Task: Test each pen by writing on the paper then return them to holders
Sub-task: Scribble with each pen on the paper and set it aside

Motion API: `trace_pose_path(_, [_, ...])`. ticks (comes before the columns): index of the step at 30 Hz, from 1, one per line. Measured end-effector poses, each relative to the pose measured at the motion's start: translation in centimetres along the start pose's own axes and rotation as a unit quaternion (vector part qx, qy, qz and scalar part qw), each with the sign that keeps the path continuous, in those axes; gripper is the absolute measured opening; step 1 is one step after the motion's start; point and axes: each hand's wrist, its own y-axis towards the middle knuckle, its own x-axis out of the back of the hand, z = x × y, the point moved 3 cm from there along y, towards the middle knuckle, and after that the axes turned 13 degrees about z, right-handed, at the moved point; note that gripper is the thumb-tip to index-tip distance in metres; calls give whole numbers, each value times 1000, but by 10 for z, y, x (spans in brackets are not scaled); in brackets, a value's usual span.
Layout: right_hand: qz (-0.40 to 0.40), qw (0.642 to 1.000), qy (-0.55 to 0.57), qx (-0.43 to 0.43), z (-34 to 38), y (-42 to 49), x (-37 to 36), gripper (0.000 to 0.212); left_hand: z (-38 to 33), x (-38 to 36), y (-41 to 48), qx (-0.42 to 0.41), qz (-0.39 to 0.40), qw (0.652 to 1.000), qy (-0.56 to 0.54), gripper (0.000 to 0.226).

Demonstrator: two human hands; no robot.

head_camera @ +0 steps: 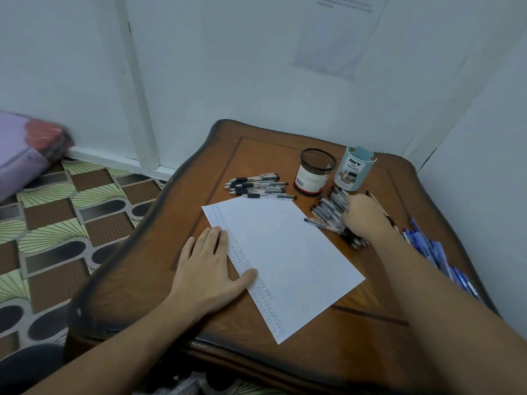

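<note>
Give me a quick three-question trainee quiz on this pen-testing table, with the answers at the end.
1. True or false: the left hand rests flat on the paper's left edge.
2. Which pile does the right hand reach into? A: black pens right of the paper. B: blue pens at the far right.
3. How many holders stand on the table?
Key: 1 true; 2 A; 3 two, a mesh holder and a light blue holder.
</note>
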Motion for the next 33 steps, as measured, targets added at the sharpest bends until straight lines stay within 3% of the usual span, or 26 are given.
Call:
trace_pose_path(1, [2,1000,-26,1,2,2,-2,7,1,2,0,-4,-4,1000,1,111])
trace_pose_path(4, [-40,995,-90,-4,12,6,-3,25,5,7,5,-12,-4,1000,9,107])
trace_pose_path(7, [-98,992,-67,46,30,10,-3,31,5,7,7,-12,-8,1000,23,108])
trace_pose_path(10, [-67,989,-42,122,59,17,-9,33,4,4,7,-14,-13,1000,18,108])
trace_pose_path(15, [-26,994,-67,86,88,33,-27,36,5,4,8,-15,-4,1000,24,108])
trace_pose_path(19, [-26,996,-39,73,89,37,-28,30,6,3,8,-17,-2,1000,11,107])
trace_pose_path(22, [-29,996,0,84,88,34,-23,15,6,3,8,-15,0,1000,22,106])
trace_pose_path(24, [-21,990,92,100,84,29,-16,3,6,2,8,-13,1,1000,23,107])
trace_pose_path(26, [11,945,298,132,80,18,-10,5,6,3,8,-13,2,1000,17,108])
trace_pose_path(30, [40,743,655,134,79,-23,1,6,6,1,9,-13,24,1000,5,112])
trace_pose_path(32, [54,645,748,148,80,-43,1,9,6,0,10,-18,35,999,4,111])
trace_pose_path(33, [59,612,773,157,81,-53,-1,9,6,0,11,-20,40,999,6,109])
